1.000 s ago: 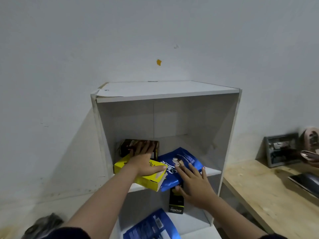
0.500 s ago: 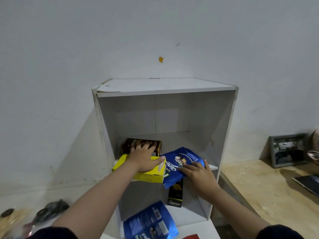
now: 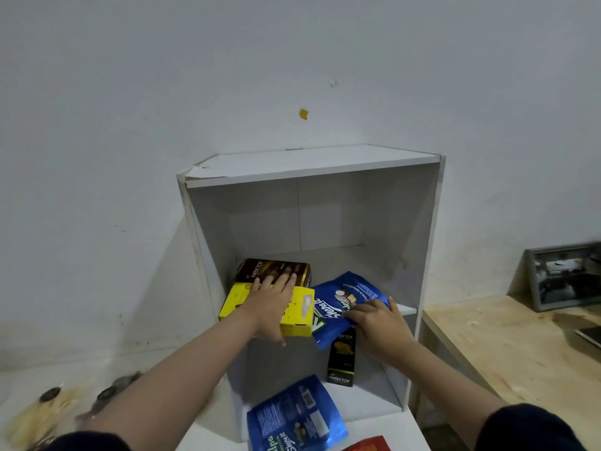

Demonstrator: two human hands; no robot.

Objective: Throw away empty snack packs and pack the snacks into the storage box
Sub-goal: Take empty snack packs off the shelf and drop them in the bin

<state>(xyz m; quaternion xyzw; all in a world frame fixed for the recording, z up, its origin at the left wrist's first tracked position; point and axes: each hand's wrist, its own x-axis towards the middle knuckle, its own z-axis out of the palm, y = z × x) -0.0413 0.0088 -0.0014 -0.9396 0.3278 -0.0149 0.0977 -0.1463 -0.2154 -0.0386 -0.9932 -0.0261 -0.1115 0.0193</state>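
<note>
A white open-fronted storage box (image 3: 312,164) stands against a pale wall, a wooden bench (image 3: 507,346) just beside it, as a person loads snacks onto its middle shelf. On that shelf lie a yellow box (image 3: 302,315), a brown Nextar box (image 3: 276,270) behind it and a blue pouch (image 3: 344,297) overhanging the front edge. The left hand (image 3: 270,304) lies flat and spread across the yellow box, thumb hooked under its front; the right hand (image 3: 379,323) presses open-fingered on the blue pouch, gripping nothing. Below, a slim black Nextar carton (image 3: 341,362) stands upright, and a second blue pouch (image 3: 296,418) lies at the box's foot. Packing looks partly done; blurred wrappers (image 3: 48,408) at lower left suggest sorting and discarding remain.
</note>
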